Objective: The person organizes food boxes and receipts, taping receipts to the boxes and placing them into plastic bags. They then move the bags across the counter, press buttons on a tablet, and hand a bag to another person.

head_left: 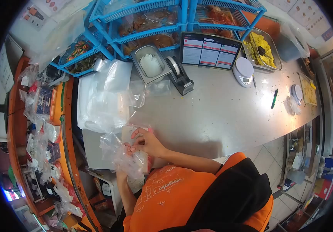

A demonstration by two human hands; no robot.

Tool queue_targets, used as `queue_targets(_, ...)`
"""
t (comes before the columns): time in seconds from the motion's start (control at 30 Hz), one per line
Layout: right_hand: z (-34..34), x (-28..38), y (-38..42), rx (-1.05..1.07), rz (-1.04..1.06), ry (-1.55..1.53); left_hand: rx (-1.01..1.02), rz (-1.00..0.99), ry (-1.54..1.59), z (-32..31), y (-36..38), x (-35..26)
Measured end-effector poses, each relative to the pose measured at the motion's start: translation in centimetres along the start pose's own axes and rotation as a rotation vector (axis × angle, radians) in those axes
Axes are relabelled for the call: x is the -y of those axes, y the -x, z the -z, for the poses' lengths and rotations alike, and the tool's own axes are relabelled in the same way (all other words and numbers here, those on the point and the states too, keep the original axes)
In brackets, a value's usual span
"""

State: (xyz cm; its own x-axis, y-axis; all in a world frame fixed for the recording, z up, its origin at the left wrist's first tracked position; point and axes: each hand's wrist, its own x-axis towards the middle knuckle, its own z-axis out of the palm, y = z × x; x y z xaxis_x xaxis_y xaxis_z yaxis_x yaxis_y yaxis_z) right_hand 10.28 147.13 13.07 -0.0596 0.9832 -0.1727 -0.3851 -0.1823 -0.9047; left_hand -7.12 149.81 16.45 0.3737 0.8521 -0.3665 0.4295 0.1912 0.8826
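Note:
Near the table's front left edge, my right hand [148,143] has its fingers bent and pressed at the gathered top of a clear plastic bag [129,163]. My left hand [122,171] is mostly hidden behind that bag, with its wrist below it. Fingertips of the two hands meet at the bunched plastic. A pale box-like pack with pink parts [129,132] lies just behind and under the hands. Beyond it is a stack of clear plastic bags [104,96].
Behind stand a metal tray of white food [151,66], a tape dispenser [182,79], a tablet [210,52], a white scale [244,72], a tray of yellow food [265,58] and blue racks [147,17]. A green pen [274,98] lies right. Shelves of bagged goods [44,127] flank the left.

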Motion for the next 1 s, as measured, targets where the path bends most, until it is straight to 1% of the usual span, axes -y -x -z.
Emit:
queue_targets(0.07, 0.1, 0.3, 0.1, 0.018, 0.009, -0.038, -0.102, -0.005, 0.333, -0.6, 0.0, 0.3)
queue_targets(0.1, 0.2, 0.4, 0.1, 0.034, 0.021, -0.077, -0.102, -0.004, 0.333, -0.9, 0.0, 0.6)
queue_targets(0.17, 0.2, 0.4, 0.2, 0.034, 0.031, -0.082, -0.147, -0.238, 0.238, -1.5, -0.1, 0.6)
queue_targets(0.2, 0.2, 0.4, 0.2, 0.035, 0.042, -0.086, -0.148, -0.238, 0.238, -1.8, 0.2, 0.3)
queue_targets(0.27, 0.2, 0.4, 0.2, 0.04, 0.04, -0.069, -0.315, 0.007, 0.348, -2.6, 0.7, -2.0)
queue_targets(0.4, 0.3, 0.6, 0.1, 0.047, 0.013, -0.053, -0.327, -0.015, 0.381, -1.9, 0.0, 0.6)
queue_targets(0.47, 0.4, -0.1, 0.0, 0.048, 0.007, -0.067, -0.274, -0.098, 0.185, -1.4, -0.3, 1.7)
queue_targets(0.5, 0.4, -0.3, -0.1, 0.048, 0.004, -0.08, -0.275, -0.097, 0.185, -1.5, -0.2, 2.1)
queue_targets(0.57, 0.1, 0.0, 0.1, 0.027, 0.031, -0.064, -0.356, -0.093, 0.431, -2.5, 0.2, 0.2)
queue_targets(0.63, 0.0, 0.1, 0.2, 0.003, 0.057, -0.048, -0.34, -0.122, 0.381, -2.3, 0.1, 0.3)
queue_targets(0.7, 0.1, 0.2, 0.2, -0.007, 0.05, 0.039, -0.324, -0.152, 0.332, -2.5, 0.1, 0.2)
queue_targets(0.77, 0.0, 0.5, 0.3, 0.01, 0.055, 0.029, -0.398, -0.067, 0.447, -2.9, 0.2, -0.3)
queue_targets(0.83, -0.1, 0.9, 0.4, 0.025, 0.061, 0.018, -0.393, -0.093, 0.425, -2.8, 0.1, 0.1)
queue_targets(0.9, -0.2, 1.1, 0.4, -0.015, 0.041, -0.012, -0.385, -0.117, 0.402, -2.6, 0.0, 0.9)
queue_targets(1.0, -0.2, 0.7, 0.1, -0.011, 0.001, -0.045, -0.366, -0.142, 0.02, -1.5, -0.4, 2.5)
